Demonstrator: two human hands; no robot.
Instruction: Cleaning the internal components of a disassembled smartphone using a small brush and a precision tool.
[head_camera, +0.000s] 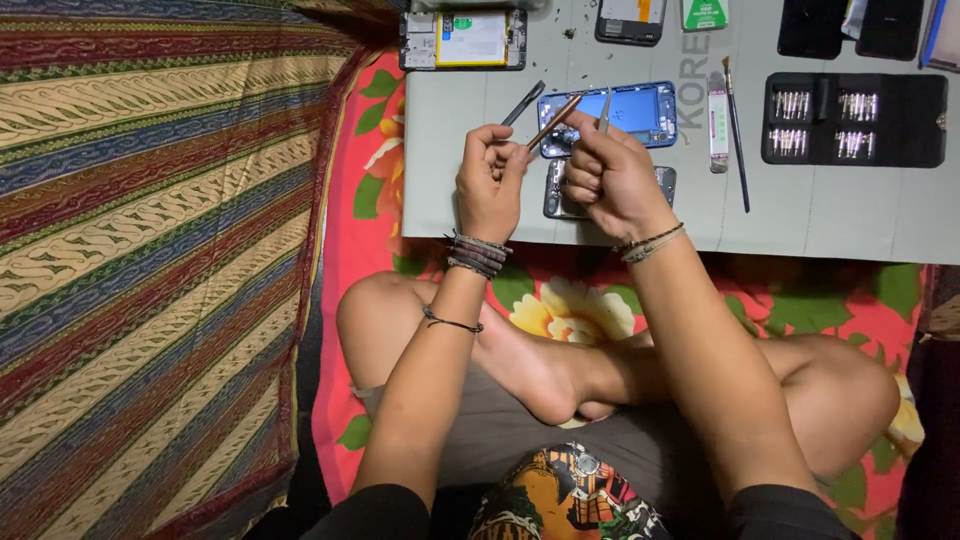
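A thin copper-coloured tool (553, 122) slants up to the right above the worktop (830, 215) near its front edge, pinched in the left hand (489, 183). The right hand (610, 178) is closed on what may be tweezers (605, 110), pointing away. Bare mat lies rightward.

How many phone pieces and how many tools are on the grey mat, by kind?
Opened phone bodies: 4
Black phone panels: 2
Paintbrush: 1
Screwdriver bit case: 1
Total: 8
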